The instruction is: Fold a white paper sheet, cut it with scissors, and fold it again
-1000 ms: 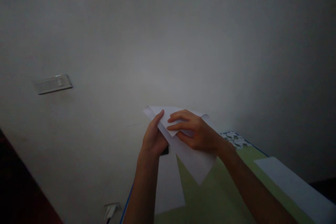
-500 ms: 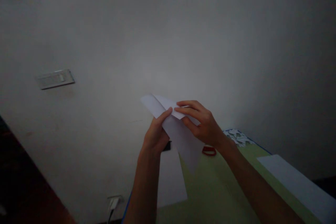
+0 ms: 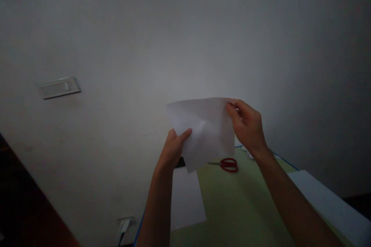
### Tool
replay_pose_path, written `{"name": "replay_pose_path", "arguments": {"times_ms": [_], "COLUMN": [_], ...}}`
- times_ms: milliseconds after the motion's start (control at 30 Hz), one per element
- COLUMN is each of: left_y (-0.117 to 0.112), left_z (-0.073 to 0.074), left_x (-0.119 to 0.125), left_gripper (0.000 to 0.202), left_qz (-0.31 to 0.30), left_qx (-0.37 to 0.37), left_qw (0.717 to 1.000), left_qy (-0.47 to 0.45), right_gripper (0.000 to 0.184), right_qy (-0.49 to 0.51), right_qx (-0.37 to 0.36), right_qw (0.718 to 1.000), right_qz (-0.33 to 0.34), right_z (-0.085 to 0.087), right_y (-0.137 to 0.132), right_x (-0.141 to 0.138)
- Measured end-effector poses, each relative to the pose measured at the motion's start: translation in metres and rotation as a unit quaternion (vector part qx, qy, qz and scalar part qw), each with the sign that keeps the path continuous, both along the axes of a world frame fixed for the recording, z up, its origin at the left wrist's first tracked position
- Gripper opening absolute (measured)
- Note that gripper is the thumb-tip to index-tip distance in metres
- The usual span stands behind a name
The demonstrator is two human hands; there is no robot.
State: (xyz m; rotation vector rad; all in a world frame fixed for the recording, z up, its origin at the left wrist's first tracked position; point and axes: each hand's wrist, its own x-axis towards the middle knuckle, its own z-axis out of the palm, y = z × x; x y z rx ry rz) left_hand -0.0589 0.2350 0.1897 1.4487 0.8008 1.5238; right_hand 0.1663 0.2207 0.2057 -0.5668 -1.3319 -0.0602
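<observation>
A white sheet of paper point(image 3: 207, 131) is held up above the table, spread wide between both hands. My left hand point(image 3: 174, 146) is closed on its left side, thumb lying across the front and fingers hidden behind. At the upper right corner, my right hand point(image 3: 247, 123) pinches the sheet between thumb and fingers. Below the sheet, scissors with red handles point(image 3: 228, 164) lie on the table, blades pointing left. Another white sheet point(image 3: 188, 200) lies flat on the table beneath my left hand.
The green table point(image 3: 234, 204) has a blue edge and stands by a pale wall point(image 3: 185, 38). More white paper point(image 3: 327, 200) lies at the right, with paper scraps point(image 3: 249, 153) partly hidden behind my right arm. A plug point(image 3: 125, 224) sits in a low wall socket.
The folded paper has been opened out into a wide sheet. My right hand has moved right and up to its corner. The scissors now show fully.
</observation>
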Motion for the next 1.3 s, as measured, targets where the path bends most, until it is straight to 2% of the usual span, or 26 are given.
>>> {"name": "replay_pose_path", "arguments": {"times_ms": [200,333,500,600,700,833,900,1000,1133,1300], "left_y": [0.002,0.0,-0.002,-0.005,-0.01,-0.012,-0.01,-0.005,0.003,0.009], "left_z": [-0.003,-0.001,0.006,0.013,0.019,0.024,0.023,0.017,0.008,0.002], "left_x": [-0.009,-0.006,0.006,0.012,0.014,0.013,0.011,0.009,0.006,0.002], "left_gripper": [0.036,0.036,0.03,0.026,0.028,0.033,0.04,0.05,0.045,0.041], "left_qz": [-0.074,-0.067,-0.066,-0.065,-0.093,-0.117,-0.102,-0.036,0.055,0.078], "left_qx": [0.041,0.016,-0.056,-0.083,-0.104,-0.08,-0.039,0.014,0.086,0.139], "left_qw": [0.994,0.995,0.996,0.99,0.98,0.972,0.978,0.991,0.993,0.987], "left_qy": [0.065,0.075,-0.03,-0.088,-0.14,-0.189,-0.179,-0.131,-0.051,0.001], "right_gripper": [0.019,0.018,0.022,0.027,0.034,0.039,0.039,0.038,0.036,0.031], "right_qy": [0.089,0.094,-0.037,-0.135,-0.222,-0.291,-0.286,-0.238,-0.172,-0.037], "right_qx": [-0.04,-0.039,0.031,0.048,0.043,0.054,0.062,0.067,0.063,0.018], "right_qw": [0.995,0.995,0.999,0.988,0.972,0.953,0.954,0.967,0.982,0.998], "right_qz": [-0.019,-0.017,0.025,0.057,0.069,0.071,0.067,0.06,0.054,0.038], "right_z": [-0.002,0.001,0.009,0.01,0.006,-0.002,-0.004,-0.004,-0.002,-0.003], "right_y": [0.007,0.005,-0.006,-0.013,-0.014,-0.008,-0.005,-0.002,-0.001,0.004], "right_x": [0.02,0.02,0.013,0.008,0.0,-0.015,-0.019,-0.018,-0.01,-0.001]}}
